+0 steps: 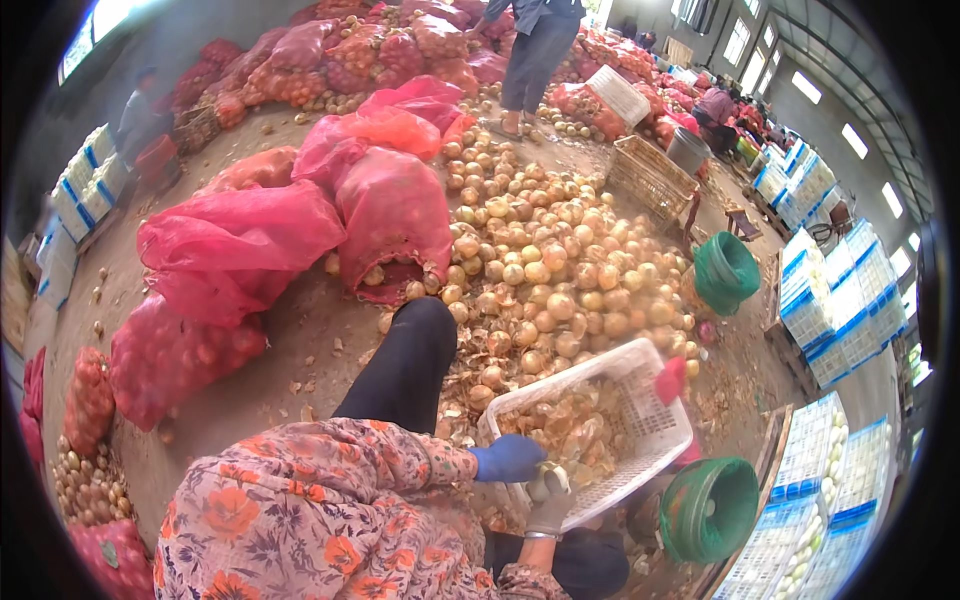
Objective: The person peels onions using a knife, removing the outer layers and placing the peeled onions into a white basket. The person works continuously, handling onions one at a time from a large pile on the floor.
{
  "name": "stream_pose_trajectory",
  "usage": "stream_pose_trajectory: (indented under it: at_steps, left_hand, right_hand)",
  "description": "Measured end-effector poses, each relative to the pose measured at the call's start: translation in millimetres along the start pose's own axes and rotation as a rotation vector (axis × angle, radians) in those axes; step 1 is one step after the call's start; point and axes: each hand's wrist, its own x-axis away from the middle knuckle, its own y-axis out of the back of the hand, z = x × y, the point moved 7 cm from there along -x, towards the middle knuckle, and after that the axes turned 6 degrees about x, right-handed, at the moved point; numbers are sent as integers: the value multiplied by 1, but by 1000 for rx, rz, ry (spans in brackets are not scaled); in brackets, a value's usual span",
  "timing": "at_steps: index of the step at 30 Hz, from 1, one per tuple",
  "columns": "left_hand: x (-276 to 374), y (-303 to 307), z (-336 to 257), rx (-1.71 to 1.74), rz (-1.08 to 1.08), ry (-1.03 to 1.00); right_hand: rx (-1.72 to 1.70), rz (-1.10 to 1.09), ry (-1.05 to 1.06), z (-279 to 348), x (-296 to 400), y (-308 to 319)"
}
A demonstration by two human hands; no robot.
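My left hand [510, 458], in a blue glove, is closed at the near edge of a white plastic basket; whatever is in its fingers cannot be made out. Just beside it, my right hand [551, 510], in a pale glove with a band at the wrist, grips a whitish peeled onion [553, 480]. Dry onion skins [585, 427] lie in the white basket [679, 442]. Beyond the basket spreads a large heap of unpeeled onions [555, 259] on the floor.
Red mesh sacks [397, 202] stand on the left. Green mesh-lined buckets [709, 510] and stacked white crates [806, 450] are on the right. An empty-looking woven crate [652, 176] is beyond the heap, and a person [536, 52] stands at the back.
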Motion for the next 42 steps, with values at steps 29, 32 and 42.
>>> stream_pose_trajectory:
  at_steps: [29,32,42]
  left_hand:
    - [-32,26,30,-114,-142,-40]
    - [-28,16,23,-13,-34,4]
    - [25,19,40,181,-177,52]
  right_hand:
    - [-402,129,-189,-6,5,-5]
    - [-412,188,-176,10,4,-10]
    - [-369,60,-163,-1,-6,0]
